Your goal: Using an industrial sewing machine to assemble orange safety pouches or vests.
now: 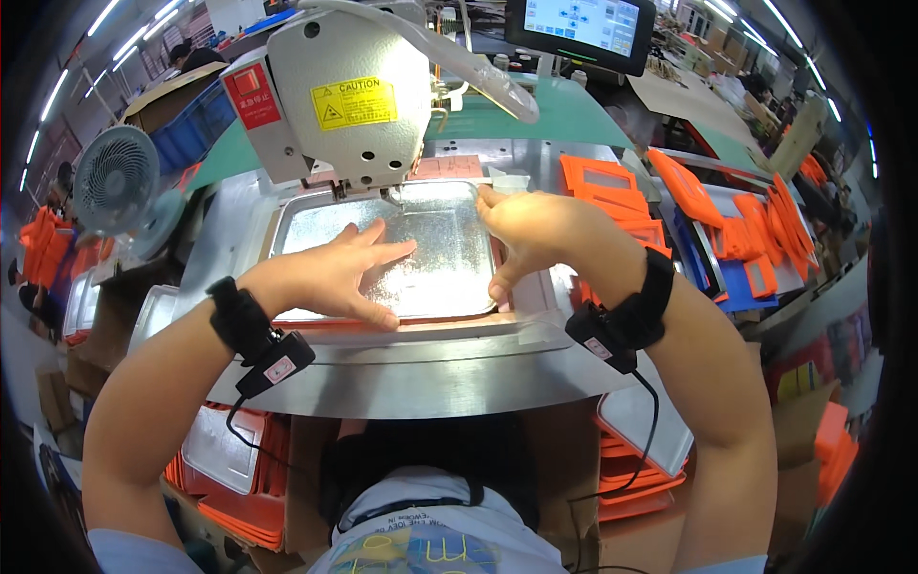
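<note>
A rectangular silver panel (435, 253) with rounded corners and a shiny foil-like face lies flat on the metal work plate, under the head of a sewing machine (349, 96). Orange material shows along its near edge. My left hand (330, 273) rests on the panel's left part, palm down, fingers spread. At the panel's right edge is my right hand (535, 230), its thumb by the near right corner and its fingers by the far right corner, wide apart. The machine's needle area sits just beyond the panel's far edge, partly hidden by the head.
Orange frame-shaped pieces (607, 191) lie right of the plate, with more orange parts (751, 239) on a rack beyond. Stacked orange and silver panels (225, 450) fill boxes below on both sides. A fan (117, 177) stands left; a screen (580, 29) is at the back.
</note>
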Demonstrator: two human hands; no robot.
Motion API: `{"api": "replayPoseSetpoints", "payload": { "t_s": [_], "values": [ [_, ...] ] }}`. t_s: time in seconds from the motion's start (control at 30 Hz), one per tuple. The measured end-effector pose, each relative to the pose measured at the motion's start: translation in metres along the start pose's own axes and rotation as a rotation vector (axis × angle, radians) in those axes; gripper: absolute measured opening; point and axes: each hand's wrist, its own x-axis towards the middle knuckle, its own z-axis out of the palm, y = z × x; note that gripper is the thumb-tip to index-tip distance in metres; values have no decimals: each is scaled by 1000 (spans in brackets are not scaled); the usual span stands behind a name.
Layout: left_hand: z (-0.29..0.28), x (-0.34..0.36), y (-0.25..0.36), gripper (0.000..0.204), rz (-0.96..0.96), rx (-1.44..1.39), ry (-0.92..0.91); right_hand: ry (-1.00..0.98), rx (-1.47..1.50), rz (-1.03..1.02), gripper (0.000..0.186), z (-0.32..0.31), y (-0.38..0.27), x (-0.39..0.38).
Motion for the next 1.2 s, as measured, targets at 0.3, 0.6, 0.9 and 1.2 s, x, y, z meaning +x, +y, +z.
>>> {"api": "replayPoseSetpoints", "payload": {
  "t_s": [0.3, 0.6, 0.9, 1.2],
  "values": [
    [-6, -4, 4, 101, -27, -74, -4, -210, 48, 140, 56, -16, -7, -6],
    [-4, 1, -1, 100, 13, -13, 10, 119, 88, -51, 70, 15, 12, 6],
    [-1, -7, 14, 103, -46, 71, 15, -24, -20, 12, 124, -3, -7, -3],
    [-5, 0, 9, 101, -25, -55, 8, 67, 14, -75, 80, 21, 15, 8]
  ]
}}
